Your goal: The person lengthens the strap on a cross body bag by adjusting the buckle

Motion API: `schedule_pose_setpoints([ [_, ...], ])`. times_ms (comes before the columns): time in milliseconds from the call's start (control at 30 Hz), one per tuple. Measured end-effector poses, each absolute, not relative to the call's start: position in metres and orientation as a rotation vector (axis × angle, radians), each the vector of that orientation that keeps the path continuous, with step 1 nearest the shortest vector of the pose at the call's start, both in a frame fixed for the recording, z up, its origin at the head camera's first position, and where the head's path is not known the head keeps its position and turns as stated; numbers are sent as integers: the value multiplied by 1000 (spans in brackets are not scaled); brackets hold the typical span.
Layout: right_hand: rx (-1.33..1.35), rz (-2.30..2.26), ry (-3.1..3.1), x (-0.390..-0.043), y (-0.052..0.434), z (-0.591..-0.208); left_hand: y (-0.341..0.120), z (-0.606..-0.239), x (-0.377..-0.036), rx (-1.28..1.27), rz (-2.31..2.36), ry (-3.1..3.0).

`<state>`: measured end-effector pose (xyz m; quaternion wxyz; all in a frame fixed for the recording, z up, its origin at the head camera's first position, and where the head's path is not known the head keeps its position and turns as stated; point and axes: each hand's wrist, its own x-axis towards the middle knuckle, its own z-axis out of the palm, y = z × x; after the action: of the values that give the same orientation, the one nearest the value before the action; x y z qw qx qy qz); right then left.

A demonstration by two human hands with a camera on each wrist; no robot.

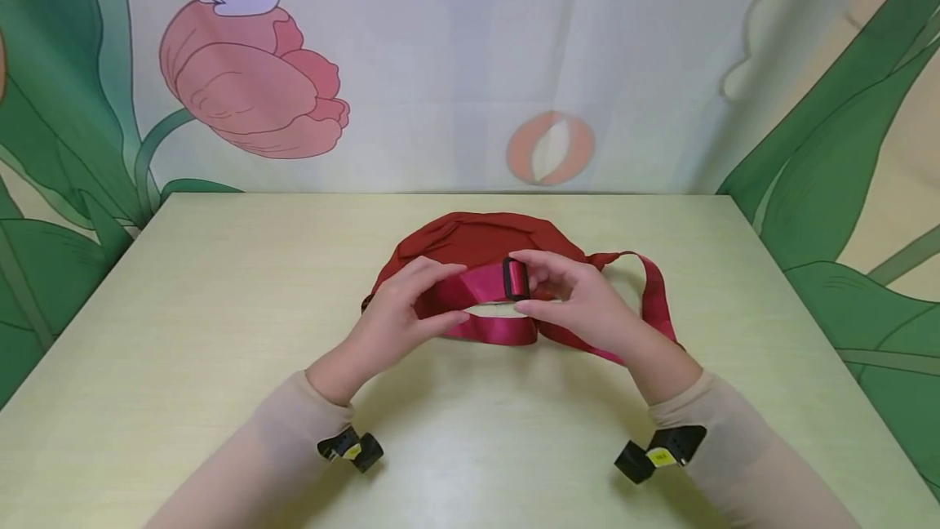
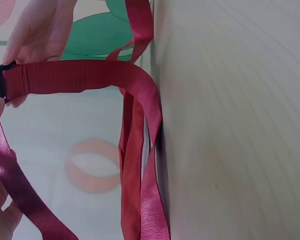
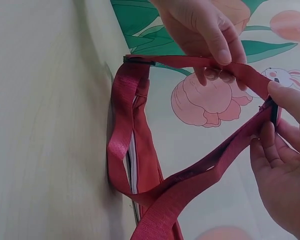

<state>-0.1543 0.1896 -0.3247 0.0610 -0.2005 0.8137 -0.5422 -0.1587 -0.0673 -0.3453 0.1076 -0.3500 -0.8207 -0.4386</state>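
Both hands pinch the red strap (image 1: pixel 481 284) above the counter (image 1: pixel 220 308): left hand (image 1: pixel 411 304) at 9 o'clock, right hand (image 1: pixel 580 300) fingers on its black buckle (image 1: pixel 516 278).

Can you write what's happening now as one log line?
left hand pinches strap | right hand holds black buckle | red bag on table
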Motion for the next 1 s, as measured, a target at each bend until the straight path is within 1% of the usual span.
schedule_pose_setpoints([
  [267, -621, -1649, 2428, -153, 186, -327, -66, -345, -160, -1042, -1401, -2389],
  [533, -599, -1702, 2412, -153, 187, -329, -66, -342, -159, -1065, -1310, -2534],
  [1000, -633, -1758, 2352, -154, 181, -332, -60, -338, -159, -1143, -1226, -2537],
])
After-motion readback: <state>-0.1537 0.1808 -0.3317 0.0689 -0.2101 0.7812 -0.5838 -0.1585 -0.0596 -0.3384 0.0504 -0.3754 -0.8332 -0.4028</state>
